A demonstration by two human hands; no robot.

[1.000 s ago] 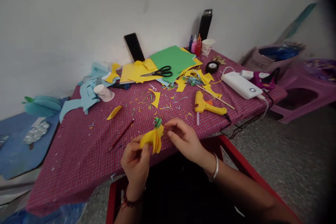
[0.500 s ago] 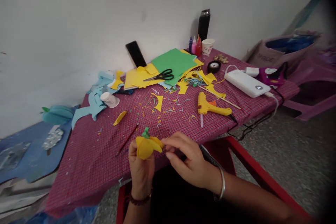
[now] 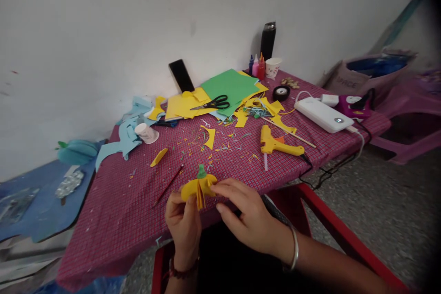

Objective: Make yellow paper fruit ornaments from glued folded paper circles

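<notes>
A small yellow paper pumpkin (image 3: pixel 190 188) with a green stem (image 3: pixel 201 172) is held above the table's front edge. My left hand (image 3: pixel 184 216) is closed on its left side, thumb in front by the folded paper layers. On the other side, fingertips of my right hand (image 3: pixel 246 216) touch the yellow paper, while the thumb stands apart below. Behind the pumpkin, a dark red pencil-like stick (image 3: pixel 167 186) lies on the checked cloth. Farther back rests a loose yellow paper piece (image 3: pixel 159 157).
A yellow glue gun (image 3: pixel 280 144) lies at right, its cord over the table edge. Scissors (image 3: pixel 217 102) rest on coloured paper sheets (image 3: pixel 230 87). A paper cup (image 3: pixel 146 133), white power bank (image 3: pixel 324 115), tape roll (image 3: pixel 281 92) and black phone (image 3: pixel 181 76) are around. Paper scraps litter the cloth.
The pumpkin has been turned, so its layered folds now face me and its stem stands more upright. My left thumb has come round to its front. The view has shifted slightly.
</notes>
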